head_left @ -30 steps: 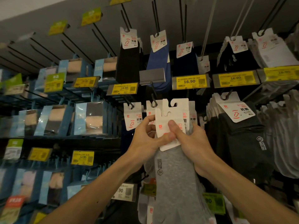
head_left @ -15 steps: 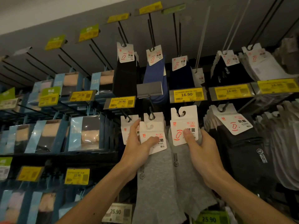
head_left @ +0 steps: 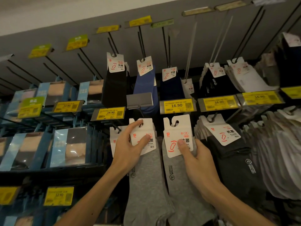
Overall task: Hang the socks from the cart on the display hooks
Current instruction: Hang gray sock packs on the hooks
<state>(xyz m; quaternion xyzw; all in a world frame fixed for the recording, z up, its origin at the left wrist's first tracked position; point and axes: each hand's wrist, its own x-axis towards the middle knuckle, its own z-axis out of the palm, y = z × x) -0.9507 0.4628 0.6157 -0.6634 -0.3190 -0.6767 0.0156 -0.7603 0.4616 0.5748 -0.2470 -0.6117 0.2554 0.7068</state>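
Observation:
Two packs of grey socks with white header cards are up at the display wall. My left hand [head_left: 130,144] pinches the card of the left grey sock pack [head_left: 143,173], its index finger at the card's hook slot under a black display hook [head_left: 141,114]. My right hand [head_left: 193,159] grips the right grey sock pack [head_left: 179,176], thumb on its white card [head_left: 176,134]. That card's slot sits below the yellow 16.90 price tag [head_left: 177,106]; the hook there is hidden. The cart is out of view.
Dark grey and white sock packs [head_left: 236,160] hang close on the right. Black and blue socks [head_left: 146,88] hang on the row above. Blue boxed packs [head_left: 68,147] fill the shelves at left. Several bare black hooks [head_left: 88,62] jut out at the upper left.
The two grey packs, held together in front of the hook a second ago, are now apart, one in each hand. My view has tilted upward, and the left card sits at the hook.

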